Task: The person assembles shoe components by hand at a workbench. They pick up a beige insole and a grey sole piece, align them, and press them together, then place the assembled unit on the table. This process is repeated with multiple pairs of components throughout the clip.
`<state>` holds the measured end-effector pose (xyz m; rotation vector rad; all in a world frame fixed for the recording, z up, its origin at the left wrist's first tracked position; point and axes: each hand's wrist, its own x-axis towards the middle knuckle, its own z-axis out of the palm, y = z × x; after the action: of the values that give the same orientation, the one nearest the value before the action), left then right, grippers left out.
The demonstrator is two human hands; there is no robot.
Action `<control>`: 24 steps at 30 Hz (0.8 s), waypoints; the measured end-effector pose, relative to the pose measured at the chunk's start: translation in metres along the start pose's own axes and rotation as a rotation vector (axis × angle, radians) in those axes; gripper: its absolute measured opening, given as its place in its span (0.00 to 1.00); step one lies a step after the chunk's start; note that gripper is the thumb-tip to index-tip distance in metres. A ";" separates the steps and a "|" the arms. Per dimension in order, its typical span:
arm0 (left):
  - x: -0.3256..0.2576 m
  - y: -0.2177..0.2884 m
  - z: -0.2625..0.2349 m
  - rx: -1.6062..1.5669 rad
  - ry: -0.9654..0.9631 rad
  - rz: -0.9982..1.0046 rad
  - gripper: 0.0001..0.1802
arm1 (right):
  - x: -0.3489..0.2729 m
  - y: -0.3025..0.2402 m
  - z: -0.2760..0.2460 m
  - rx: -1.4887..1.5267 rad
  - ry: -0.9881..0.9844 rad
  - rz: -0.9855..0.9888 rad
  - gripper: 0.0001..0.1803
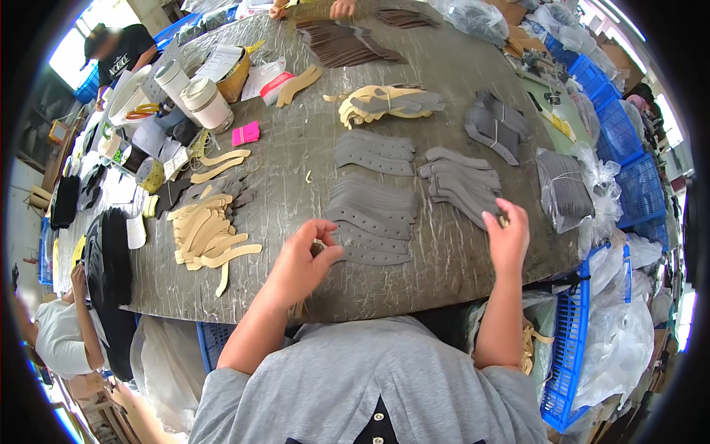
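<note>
Grey curved pieces with small punched holes lie overlapped in a fanned row before me, with a shorter fanned row beyond. My left hand is at the near left corner of the longer row. Its fingers are curled, with a gap between thumb and forefinger, and no piece shows in it. To the right lies a looser pile of grey curved strips. My right hand hovers by that pile's near right end, thumb and forefinger apart. Its other fingers are partly hidden.
Beige strips are heaped on the left. Tied bundles lie beyond: beige and grey, dark grey, and another at right. White containers stand far left. Blue crates line the right edge. Other people work around the table.
</note>
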<state>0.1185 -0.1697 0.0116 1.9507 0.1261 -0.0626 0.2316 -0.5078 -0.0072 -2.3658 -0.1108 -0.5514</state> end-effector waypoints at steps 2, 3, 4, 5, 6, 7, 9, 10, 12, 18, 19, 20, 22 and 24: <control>-0.004 0.011 0.010 0.168 0.020 0.226 0.24 | -0.015 -0.039 0.005 0.199 -0.134 -0.011 0.08; -0.004 0.023 0.015 0.279 0.012 0.347 0.32 | -0.029 -0.066 0.010 0.326 -0.375 0.089 0.08; -0.005 0.029 0.022 0.352 0.014 0.434 0.34 | -0.044 -0.090 0.017 0.454 -0.613 0.191 0.08; -0.005 0.035 0.029 0.418 0.014 0.527 0.37 | -0.064 -0.099 0.031 0.697 -0.695 0.226 0.07; -0.005 0.038 0.034 0.487 0.017 0.621 0.39 | -0.076 -0.102 0.046 0.946 -0.772 0.254 0.07; -0.004 0.033 0.039 0.516 0.004 0.678 0.45 | -0.077 -0.107 0.052 0.965 -0.834 0.204 0.07; -0.004 0.030 0.040 0.529 -0.002 0.679 0.46 | -0.073 -0.117 0.052 0.976 -0.884 0.106 0.09; -0.005 0.030 0.039 0.536 -0.005 0.679 0.47 | -0.072 -0.118 0.052 0.988 -0.912 0.127 0.10; -0.007 0.029 0.038 0.556 -0.011 0.677 0.48 | -0.072 -0.118 0.050 1.007 -0.966 0.176 0.10; -0.007 0.023 0.038 0.550 -0.024 0.698 0.49 | -0.075 -0.115 0.050 0.973 -1.043 0.240 0.09; -0.007 0.024 0.038 0.545 -0.026 0.710 0.49 | -0.075 -0.117 0.049 1.007 -1.023 0.246 0.09; -0.006 0.025 0.038 0.543 -0.028 0.721 0.49 | -0.075 -0.120 0.047 1.043 -1.001 0.249 0.09; -0.008 0.027 0.038 0.537 -0.034 0.713 0.49 | -0.076 -0.123 0.048 1.109 -0.987 0.288 0.09; -0.008 0.027 0.038 0.525 -0.022 0.706 0.50 | -0.077 -0.122 0.049 1.170 -0.999 0.359 0.08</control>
<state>0.1146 -0.2154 0.0228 2.4049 -0.6536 0.3832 0.1519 -0.3782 0.0032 -1.2319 -0.3303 0.7428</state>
